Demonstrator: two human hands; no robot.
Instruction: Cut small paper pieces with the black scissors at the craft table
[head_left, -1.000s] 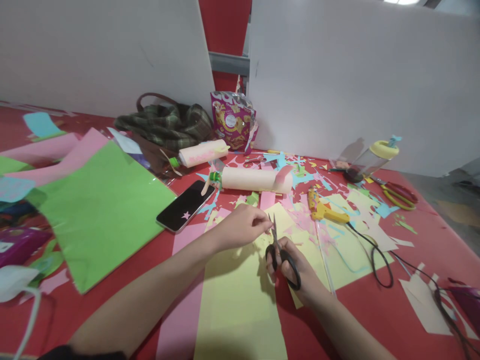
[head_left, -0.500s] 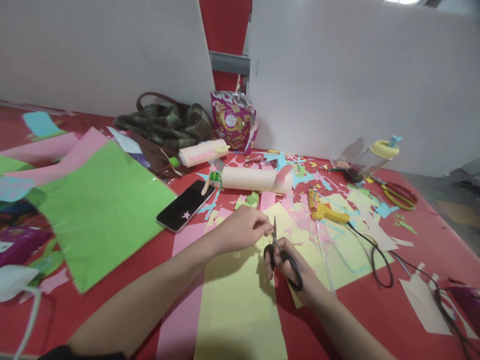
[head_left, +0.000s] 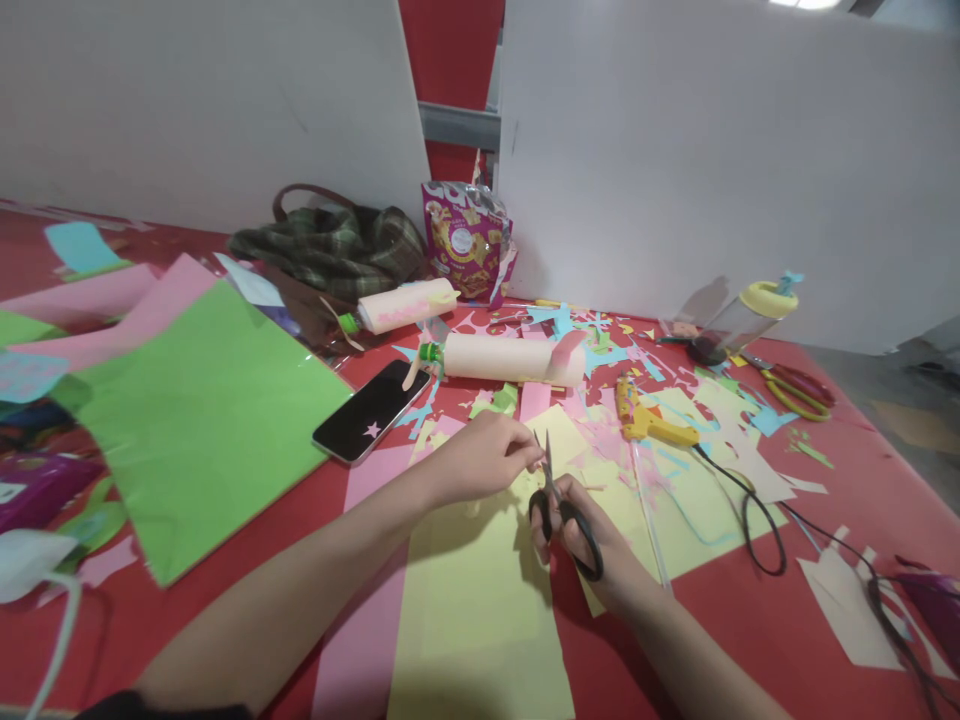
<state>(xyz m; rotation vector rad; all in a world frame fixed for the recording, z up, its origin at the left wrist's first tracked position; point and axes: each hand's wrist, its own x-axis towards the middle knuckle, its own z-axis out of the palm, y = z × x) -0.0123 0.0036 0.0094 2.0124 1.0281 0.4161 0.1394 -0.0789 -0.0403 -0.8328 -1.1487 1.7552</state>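
Pinching a scrap (head_left: 537, 442) taut in my left hand (head_left: 487, 455), I grip nearly shut scissors (head_left: 561, 500) with my right hand (head_left: 592, 545) at four o'clock, so the blades meet it squarely.

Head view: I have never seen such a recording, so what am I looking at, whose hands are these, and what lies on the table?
No machine here: a camera worn on a person's head looks down at their own bare hands. The left hand pinches a tiny scrap at the blades of black scissors, which the right hand grips by the loops. On the red table lie a yellow sheet, a green sheet, a phone, paper-wrapped bottles, a glue gun and many cuttings.
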